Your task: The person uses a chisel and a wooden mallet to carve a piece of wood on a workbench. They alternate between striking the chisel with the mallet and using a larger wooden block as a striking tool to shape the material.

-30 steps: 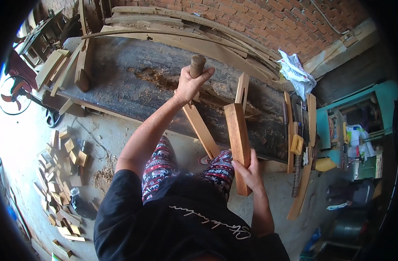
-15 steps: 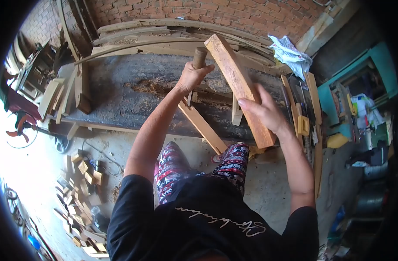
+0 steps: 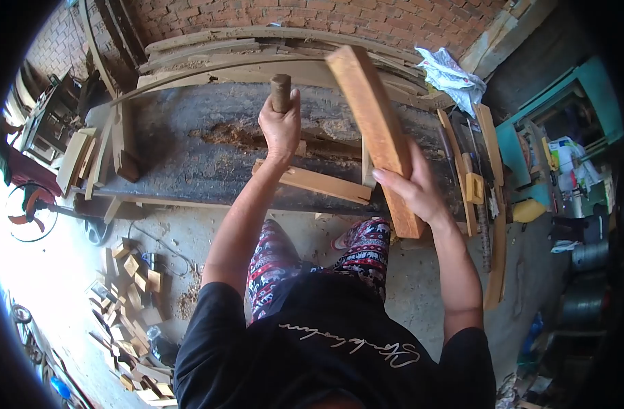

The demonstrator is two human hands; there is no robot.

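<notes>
My left hand (image 3: 280, 133) is wrapped round the wooden handle (image 3: 280, 94) of a chisel, held upright; its blade is hidden behind the hand and forearm. Under that forearm lies a narrow wooden strip (image 3: 319, 184), flat on the dark workbench (image 3: 182, 136), with a notch at its right end. A second pale wood piece (image 3: 367, 163) stands by that end, partly covered. My right hand (image 3: 420, 187) grips a thick wooden block (image 3: 373, 116) near its lower part, tilted up over the bench.
Long curved boards (image 3: 210, 51) lie behind the bench against the brick wall. To the right are hand tools, including a yellow-handled one (image 3: 474, 189), and a white plastic bag (image 3: 450, 76). Offcuts (image 3: 135, 286) are heaped on the floor at left, near a fan (image 3: 29, 211).
My left hand has moved left with the chisel, away from the strip's slot. The strip has swung from steeply slanted to nearly level along the bench edge. The block stays in my right hand.
</notes>
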